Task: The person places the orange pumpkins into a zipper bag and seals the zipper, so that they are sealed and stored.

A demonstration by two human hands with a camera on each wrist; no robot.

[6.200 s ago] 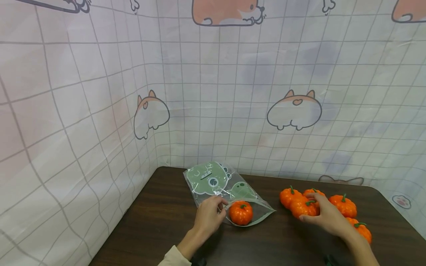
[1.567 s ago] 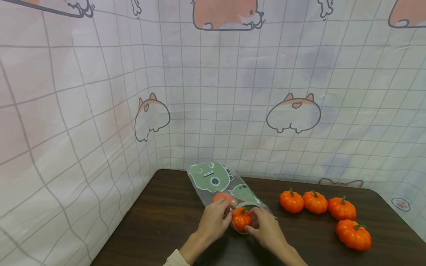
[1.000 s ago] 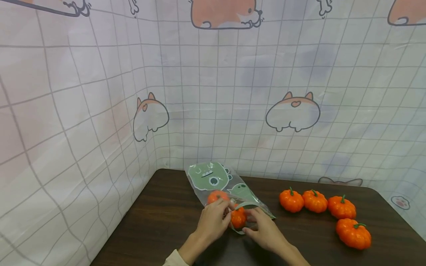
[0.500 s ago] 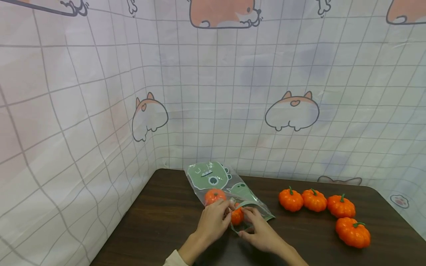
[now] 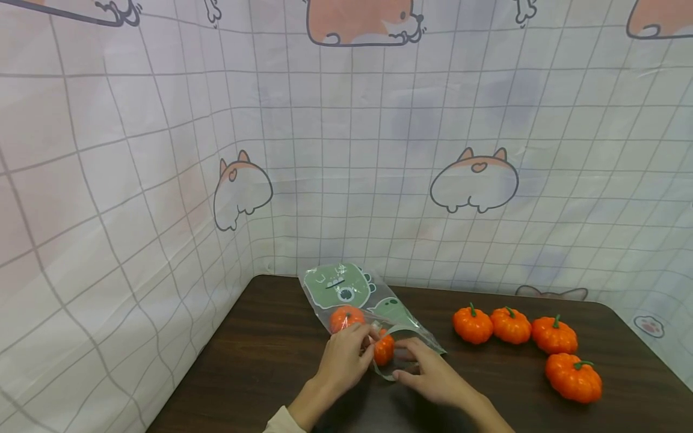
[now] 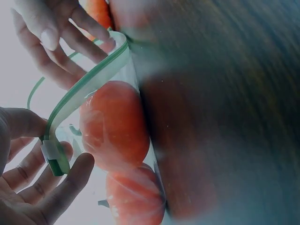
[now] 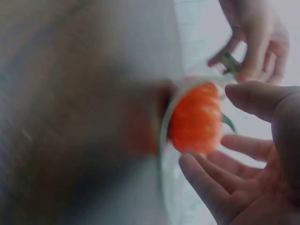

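A clear slider zip bag point(image 5: 354, 293) with green cartoon print lies on the table, its mouth facing me. Inside it, one small orange pumpkin point(image 5: 346, 317) sits deeper and a second pumpkin point(image 5: 384, 350) rests just within the mouth, also visible in the right wrist view as a ribbed pumpkin point(image 7: 197, 119). My left hand point(image 5: 346, 359) pinches the bag's edge beside the white slider point(image 6: 50, 150). Right of the mouth, my right hand point(image 5: 430, 374) holds nothing; its spread, slightly bent fingers point(image 7: 201, 180) are at the opening, by the nearer pumpkin.
To the right on the dark wooden table point(image 5: 243, 361) are several loose pumpkins: three in a back row, such as the middle pumpkin point(image 5: 511, 325), and a nearer pumpkin point(image 5: 574, 377). A grid-patterned cloth point(image 5: 379, 150) hangs behind and at the left.
The right hand brought a pumpkin from the right group into the bag mouth and let it go. The first pumpkin slid deeper, up-left. The left hand stays at the bag's edge.
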